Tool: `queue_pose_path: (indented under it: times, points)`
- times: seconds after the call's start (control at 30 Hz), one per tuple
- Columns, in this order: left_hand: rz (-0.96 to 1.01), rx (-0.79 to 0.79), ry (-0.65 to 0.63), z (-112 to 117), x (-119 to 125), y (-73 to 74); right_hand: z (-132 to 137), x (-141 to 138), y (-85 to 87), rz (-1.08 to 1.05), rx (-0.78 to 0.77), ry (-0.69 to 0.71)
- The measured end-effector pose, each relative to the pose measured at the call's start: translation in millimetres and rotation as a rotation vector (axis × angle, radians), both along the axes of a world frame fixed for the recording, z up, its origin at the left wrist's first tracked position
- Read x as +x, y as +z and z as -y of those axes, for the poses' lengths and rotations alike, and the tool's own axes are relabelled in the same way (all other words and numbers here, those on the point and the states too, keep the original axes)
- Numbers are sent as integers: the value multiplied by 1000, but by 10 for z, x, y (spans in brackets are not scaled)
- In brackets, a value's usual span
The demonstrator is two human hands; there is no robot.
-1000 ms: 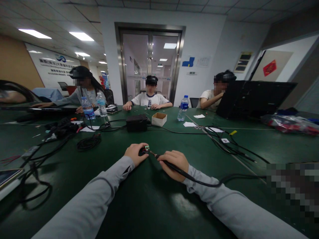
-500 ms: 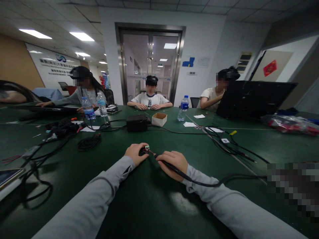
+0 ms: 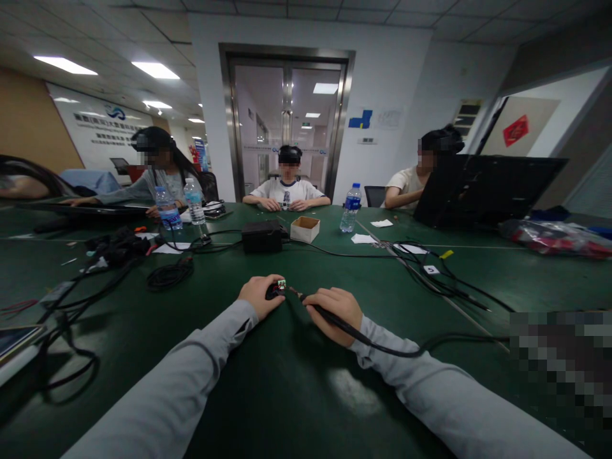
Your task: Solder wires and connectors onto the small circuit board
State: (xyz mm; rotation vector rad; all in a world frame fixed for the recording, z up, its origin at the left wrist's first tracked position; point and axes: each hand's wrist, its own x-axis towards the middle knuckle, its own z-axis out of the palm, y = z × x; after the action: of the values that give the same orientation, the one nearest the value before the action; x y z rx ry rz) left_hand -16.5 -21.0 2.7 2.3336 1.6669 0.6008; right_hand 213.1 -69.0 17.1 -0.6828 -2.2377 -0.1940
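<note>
My left hand [image 3: 258,294] rests on the green table [image 3: 296,382], fingers curled round a small black part with a green connector [image 3: 279,287]. Just to its right, my right hand [image 3: 335,312] is closed round a black pen-like tool [image 3: 306,299] whose thin tip points at the connector. A black cable [image 3: 406,352] runs from the tool over my right wrist toward the right. Both forearms wear grey sleeves.
A black box [image 3: 261,236] and a small open cardboard box [image 3: 305,228] sit beyond my hands. Water bottles [image 3: 349,208] [image 3: 194,201], coiled cables [image 3: 169,274], paper slips [image 3: 363,238] and a dark laptop [image 3: 482,190] lie around. Three other people sit at the far side.
My hands stay nearly still; the tool tip has shifted slightly at the connector. The person at the back right has raised their head a little.
</note>
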Motion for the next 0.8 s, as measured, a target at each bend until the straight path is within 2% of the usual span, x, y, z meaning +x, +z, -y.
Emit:
queue_pose_path:
  times: [0.57, 0.7, 0.8]
  points:
    - [1, 11, 7, -46, -35, -60, -25, 17, -19, -42, 12, -8]
    - [-67, -12, 3, 18, -308, -31, -22, 23, -16, -46, -3, 2]
    - [-117, -14, 54, 161, -755, -13, -16, 23, -8, -51, -24, 19]
